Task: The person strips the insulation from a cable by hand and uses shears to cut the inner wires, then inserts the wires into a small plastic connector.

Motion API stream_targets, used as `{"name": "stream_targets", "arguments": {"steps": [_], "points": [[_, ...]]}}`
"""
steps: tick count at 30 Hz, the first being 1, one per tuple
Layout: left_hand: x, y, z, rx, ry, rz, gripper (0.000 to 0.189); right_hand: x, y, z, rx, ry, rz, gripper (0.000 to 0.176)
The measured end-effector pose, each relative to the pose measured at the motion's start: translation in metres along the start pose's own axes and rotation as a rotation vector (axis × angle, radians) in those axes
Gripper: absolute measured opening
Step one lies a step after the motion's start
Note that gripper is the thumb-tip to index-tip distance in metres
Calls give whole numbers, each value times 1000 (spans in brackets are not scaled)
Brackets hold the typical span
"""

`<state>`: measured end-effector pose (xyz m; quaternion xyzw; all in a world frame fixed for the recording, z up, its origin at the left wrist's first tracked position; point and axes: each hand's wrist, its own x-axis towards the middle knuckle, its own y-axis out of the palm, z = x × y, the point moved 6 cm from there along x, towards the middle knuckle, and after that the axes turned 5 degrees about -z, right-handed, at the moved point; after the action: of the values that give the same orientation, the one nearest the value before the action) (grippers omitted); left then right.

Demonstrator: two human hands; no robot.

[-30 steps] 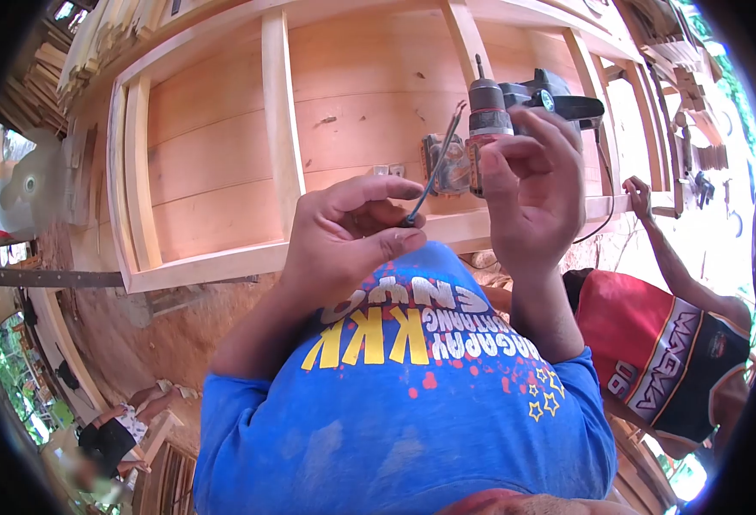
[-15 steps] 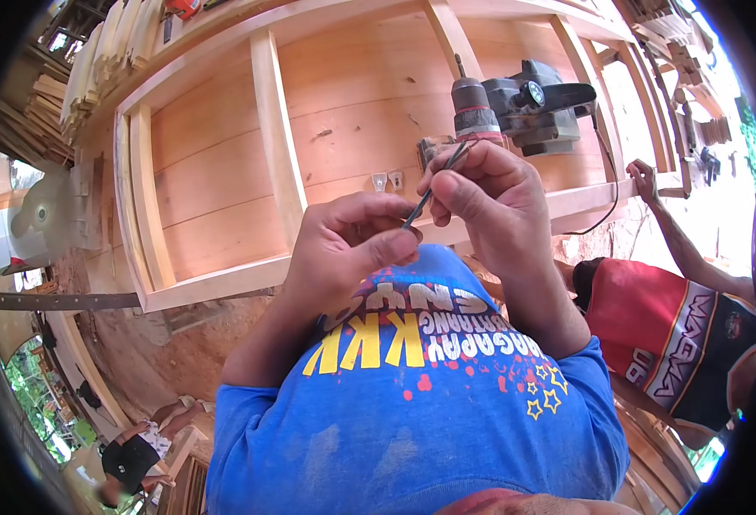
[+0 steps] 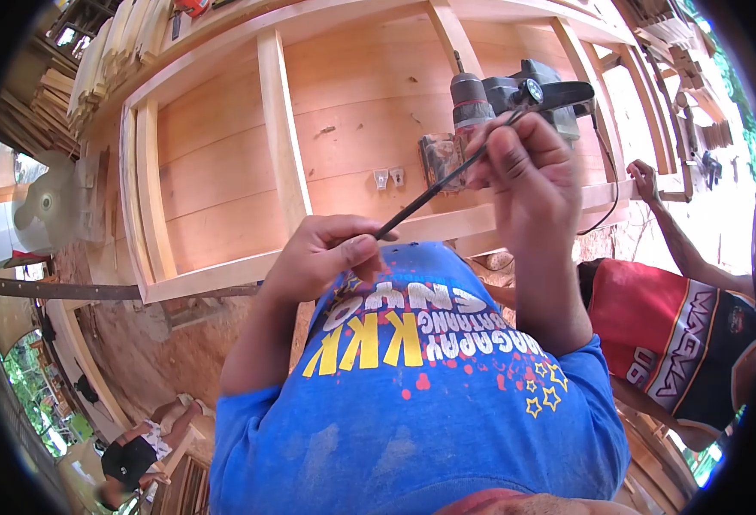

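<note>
A thin dark strip [image 3: 429, 194] stretches on a slant between my two hands. Its lower end is pinched in my left hand [image 3: 331, 256], in front of the blue shirt. The fingers of my right hand [image 3: 528, 167] are closed on the upper part, near a drill [image 3: 471, 99] that lies on the wooden frame panel. Behind the drill rests a dark power planer [image 3: 545, 93] with a cord. Two small light-coloured pieces [image 3: 388, 178] lie on the panel between and beyond my hands.
The wooden frame [image 3: 280, 129] with its crosspieces spans the space ahead. A person in a red and black jersey [image 3: 653, 335] is at the right, one hand on the frame. Another person [image 3: 133, 455] is at the lower left. A fan [image 3: 45, 202] stands left, below stacked wood strips.
My hands have moved apart, the right one up and rightward, the left one slightly down and leftward. More of the dark strip now shows between them.
</note>
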<state>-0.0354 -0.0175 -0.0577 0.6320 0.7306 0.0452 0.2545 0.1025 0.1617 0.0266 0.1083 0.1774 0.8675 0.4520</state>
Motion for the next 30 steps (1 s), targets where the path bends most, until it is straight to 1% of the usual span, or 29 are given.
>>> {"name": "stream_targets", "arguments": {"steps": [3,6,9,11,12,15,18,19,21,24,26,27,30], "points": [[-28,-20,-8,132,-8,-128,27,9,-7,19,88,-55,-15,14],[-59,-37,-36,268,43,-369,23,14,-12,28,113,-72,-25,15],[-80,-38,-78,409,170,-507,22,16,-2,23,154,-51,-4,15],[-87,-35,-92,484,208,-523,23,17,0,17,193,-14,1,16],[-90,-33,-98,522,227,-525,23,17,4,16,190,-13,12,16],[-105,-27,-113,604,183,-537,28,14,9,18,163,-24,15,16],[-108,-29,-111,507,97,-482,33,14,13,17,132,-39,18,17],[-105,-29,-109,491,94,-441,34,14,14,16,126,-41,22,18],[-93,-30,-104,461,96,-362,35,15,17,12,107,-44,42,19],[-71,-21,-100,392,81,-334,37,15,28,6,30,-60,70,19],[-47,-12,-93,247,113,-218,37,13,43,2,-61,-86,77,18],[-36,-9,-88,174,131,-163,37,12,47,-5,-82,-55,93,18],[-8,-20,-69,57,165,-195,35,6,67,-26,-236,-38,87,20]]}}
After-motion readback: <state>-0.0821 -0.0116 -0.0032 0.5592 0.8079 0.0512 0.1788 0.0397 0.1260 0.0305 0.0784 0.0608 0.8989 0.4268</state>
